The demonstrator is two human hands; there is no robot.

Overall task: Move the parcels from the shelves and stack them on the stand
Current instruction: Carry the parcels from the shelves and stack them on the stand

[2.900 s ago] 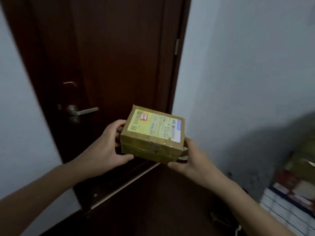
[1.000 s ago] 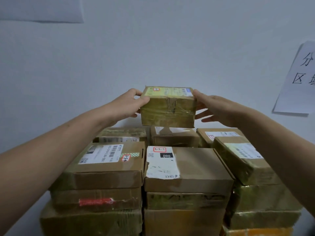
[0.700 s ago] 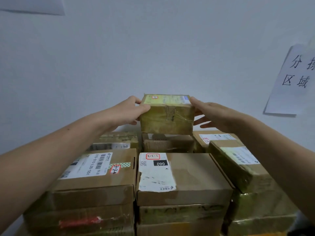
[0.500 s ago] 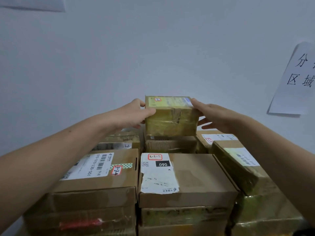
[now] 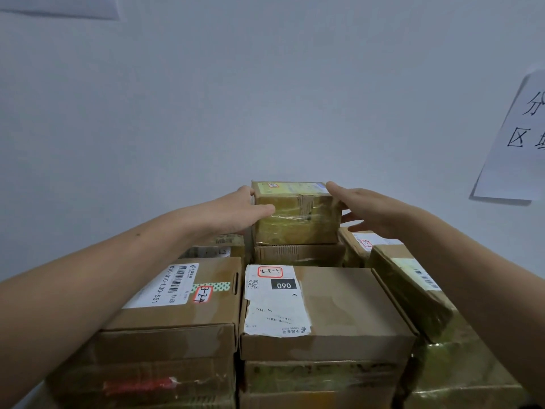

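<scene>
Setting small taped parcel on the back-row box at 12 o'clock; our left hand and right hand clamp its sides, fingers spread, to square it against the wall.

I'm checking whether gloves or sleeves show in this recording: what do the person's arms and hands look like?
Both forearms are bare to the frame edge, with no sleeve in view. The left hand and right hand wear no gloves, and no rings, watch or bands show.
</scene>
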